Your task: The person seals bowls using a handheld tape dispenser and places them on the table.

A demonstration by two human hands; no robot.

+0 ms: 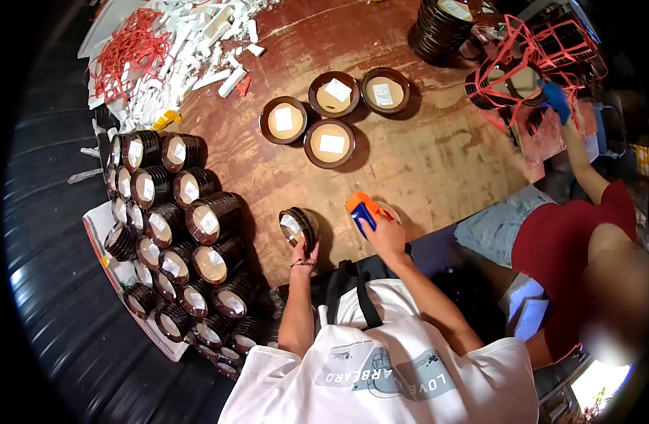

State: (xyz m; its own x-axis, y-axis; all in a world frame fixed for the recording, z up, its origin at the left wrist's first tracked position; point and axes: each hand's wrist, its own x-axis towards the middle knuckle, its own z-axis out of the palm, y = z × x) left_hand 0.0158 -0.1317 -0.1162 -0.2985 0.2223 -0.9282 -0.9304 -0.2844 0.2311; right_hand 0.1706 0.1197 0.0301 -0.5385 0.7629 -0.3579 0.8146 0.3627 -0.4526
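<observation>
My left hand is wrapped round the lower side of a short stack of dark brown bowls, tilted so that the white label on its pale inside faces left. In my right hand is an orange-and-blue tape dispenser, with a pale round roll partly hidden behind the fingers. The hands are apart over the near edge of the wooden table. Beyond them stand several more brown bowls with pale insides and white labels.
Many labelled bowl stacks lie on their sides at the left. White foam scraps and red strapping are heaped at the back left. A tall bowl stack stands at the back right. A co-worker's blue-gloved hand touches strapped bowls.
</observation>
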